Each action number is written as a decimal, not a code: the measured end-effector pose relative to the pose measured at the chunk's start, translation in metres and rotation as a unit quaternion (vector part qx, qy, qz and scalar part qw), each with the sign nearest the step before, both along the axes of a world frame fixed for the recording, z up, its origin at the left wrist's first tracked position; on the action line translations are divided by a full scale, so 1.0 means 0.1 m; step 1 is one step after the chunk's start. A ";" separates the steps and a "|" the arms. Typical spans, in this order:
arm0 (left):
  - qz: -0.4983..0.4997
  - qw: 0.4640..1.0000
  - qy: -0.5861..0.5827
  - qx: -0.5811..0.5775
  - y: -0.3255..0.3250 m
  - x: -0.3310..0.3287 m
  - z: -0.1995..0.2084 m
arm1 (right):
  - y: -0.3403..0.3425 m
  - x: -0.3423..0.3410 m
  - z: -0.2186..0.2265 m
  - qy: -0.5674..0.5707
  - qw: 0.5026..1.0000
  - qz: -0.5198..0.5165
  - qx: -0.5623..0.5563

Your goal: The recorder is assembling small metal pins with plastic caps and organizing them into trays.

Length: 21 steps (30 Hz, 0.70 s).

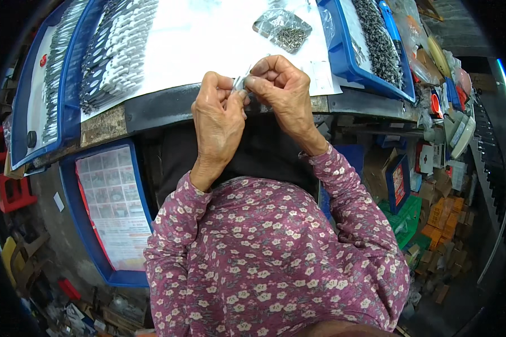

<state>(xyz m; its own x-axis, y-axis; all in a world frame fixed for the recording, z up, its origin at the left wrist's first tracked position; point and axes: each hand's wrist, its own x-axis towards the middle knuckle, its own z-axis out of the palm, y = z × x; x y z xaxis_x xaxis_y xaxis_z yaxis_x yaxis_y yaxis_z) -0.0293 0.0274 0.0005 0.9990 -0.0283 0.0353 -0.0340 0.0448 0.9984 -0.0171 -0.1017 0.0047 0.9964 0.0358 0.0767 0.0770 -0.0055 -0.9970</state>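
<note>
Above the table's near edge, my two hands meet around a small white part (239,82), thin and pale, mostly covered by fingertips. My left hand (218,121) pinches it from the left with thumb and forefinger. From the other side my right hand (287,92) grips it too, its fingers curled. Neat rows of white parts with dark oval ends (126,53) lie on white paper to the left. Beyond my right hand, a shallow tray lined with clear plastic holds a heap of small metal screws or pins (291,39).
Blue trays flank the work place: the left tray (70,106) holds rows of slim parts, the right tray (348,70) many small black-and-grey pieces. Below the table's dark edge (163,106) stands another blue tray (121,276) with a printed sheet. Red stools (17,194) and cardboard boxes (433,261) crowd the sides.
</note>
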 end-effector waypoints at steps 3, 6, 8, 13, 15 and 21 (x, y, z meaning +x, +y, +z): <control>0.008 0.999 -0.031 0.015 -0.03 0.01 -0.03 | -0.02 -0.01 0.01 -0.013 1.000 -0.015 -0.022; -0.020 1.000 0.011 0.015 0.00 0.00 -0.02 | -0.08 0.00 -0.03 -0.018 0.999 -0.005 -0.026; -0.035 0.999 0.001 -0.009 0.01 0.01 -0.05 | -0.10 0.00 -0.01 -0.031 0.999 0.009 -0.028; -0.094 0.983 0.103 -0.121 -0.01 -0.01 0.01 | -0.15 -0.05 0.03 -0.027 0.997 0.053 -0.058; -0.104 0.980 0.111 -0.130 -0.01 -0.01 0.02 | -0.18 -0.05 0.02 -0.038 0.994 0.051 -0.086; -0.137 0.957 0.173 -0.186 0.02 0.02 0.01 | -0.37 0.06 0.12 0.037 0.990 0.123 -0.064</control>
